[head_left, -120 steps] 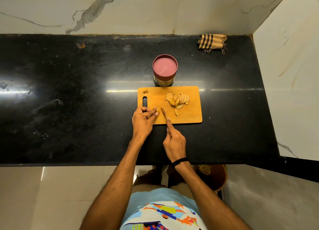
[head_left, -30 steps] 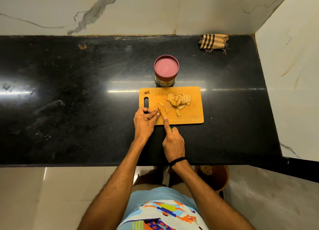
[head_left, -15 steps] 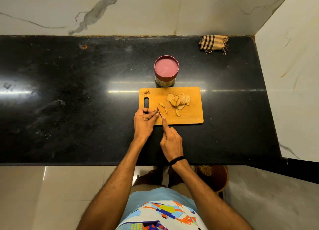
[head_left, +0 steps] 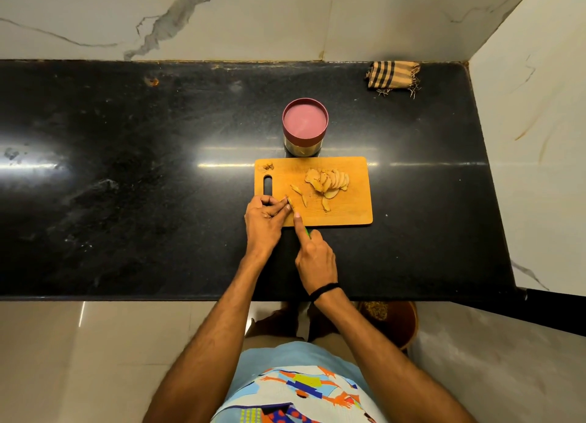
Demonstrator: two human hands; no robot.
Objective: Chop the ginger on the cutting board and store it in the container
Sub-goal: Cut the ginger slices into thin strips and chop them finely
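A wooden cutting board (head_left: 352, 213) lies on the black counter. A fan of ginger slices (head_left: 328, 181) rests on its far right part, with two thin strips (head_left: 299, 192) nearer the middle. My left hand (head_left: 264, 219) pinches a small ginger piece (head_left: 288, 206) at the board's near left. My right hand (head_left: 314, 254) grips a knife (head_left: 291, 205) with a green handle, forefinger along the blade, which sits against that piece. The container (head_left: 305, 126), closed with a pink lid, stands just behind the board.
A striped folded cloth (head_left: 393, 77) lies at the counter's far right corner by the marble walls. A few ginger scraps (head_left: 266, 167) sit at the board's far left corner. A brown round stool (head_left: 393, 321) stands on the floor below the counter edge.
Two thin ginger strips have appeared on the board since four seconds ago. My right hand with the knife has shifted slightly left toward my left fingertips; the left hand has barely moved.
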